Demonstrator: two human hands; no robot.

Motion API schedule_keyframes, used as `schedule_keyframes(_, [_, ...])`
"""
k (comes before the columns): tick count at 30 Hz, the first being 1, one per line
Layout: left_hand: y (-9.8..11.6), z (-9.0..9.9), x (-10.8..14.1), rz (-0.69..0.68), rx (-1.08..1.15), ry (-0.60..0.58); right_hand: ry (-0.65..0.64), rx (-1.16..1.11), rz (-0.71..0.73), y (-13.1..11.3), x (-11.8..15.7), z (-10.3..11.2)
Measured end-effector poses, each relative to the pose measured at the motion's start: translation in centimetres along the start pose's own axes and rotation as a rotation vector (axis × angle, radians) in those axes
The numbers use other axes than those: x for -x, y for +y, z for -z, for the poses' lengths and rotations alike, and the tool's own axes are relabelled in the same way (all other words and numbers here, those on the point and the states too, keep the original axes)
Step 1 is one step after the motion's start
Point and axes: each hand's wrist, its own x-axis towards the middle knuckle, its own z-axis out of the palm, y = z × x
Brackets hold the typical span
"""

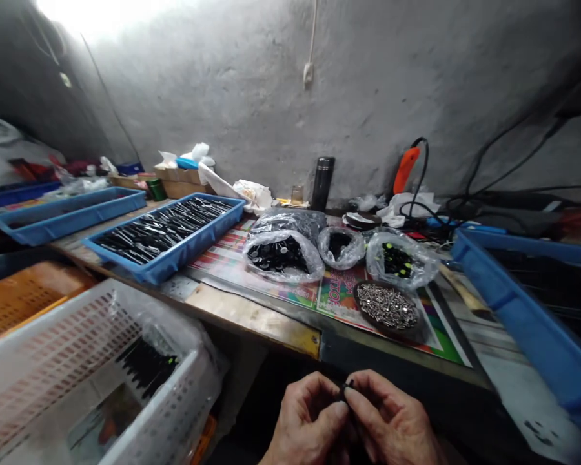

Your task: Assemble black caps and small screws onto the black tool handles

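1. The left hand point(310, 420) and the right hand point(387, 413) are held close together at the bottom of the view, below the bench edge, with the fingertips meeting.
2. A small black part point(345, 390) is pinched between the fingertips of both hands. Its exact shape is mostly hidden by the fingers point(363, 395), and only its top is shown.
3. The fingers of both hands are curled inward and nearly closed, with the small black part gripped between them.
4. Beyond the fingers, a round dark dish point(366, 314) heaped with silver screws point(386, 306) is placed on a printed sheet point(336, 298).
5. Past the dish, clear plastic bags point(283, 258) filled with black pieces are laid on the bench.
6. Further beyond the fingers and to the left, a blue tray point(188, 248) is packed with long black pieces.
7. Left of the fingers, a white plastic crate point(167, 381) is set lower down, with black pieces point(145, 365) inside.
8. Right of the fingers, a blue crate point(523, 310) is positioned at the bench end.
9. Far beyond the fingers, a black flask point(322, 184) is stood upright against the wall.
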Motion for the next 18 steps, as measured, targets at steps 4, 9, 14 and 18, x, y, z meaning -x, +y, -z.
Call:
schedule_keyframes(4, [0.8,0.7,-0.1,-0.040,0.010,0.027,-0.028,0.083,0.052,-1.6,-0.6,-0.1])
schedule_keyframes(9, [0.4,1.8,-0.9,-0.174,0.038,0.111,-0.154,0.576,0.338,-7.0,-2.9,0.6])
schedule_keyframes(14, [-0.3,3.3,-1.2,-0.229,-0.029,0.144,-0.122,0.973,0.630,-12.3,-8.3,-0.5])
schedule_keyframes(18, [0.1,4.8,-0.9,-0.220,-0.057,0.171,-0.066,1.339,0.614,-14.2,-13.4,-2.3])
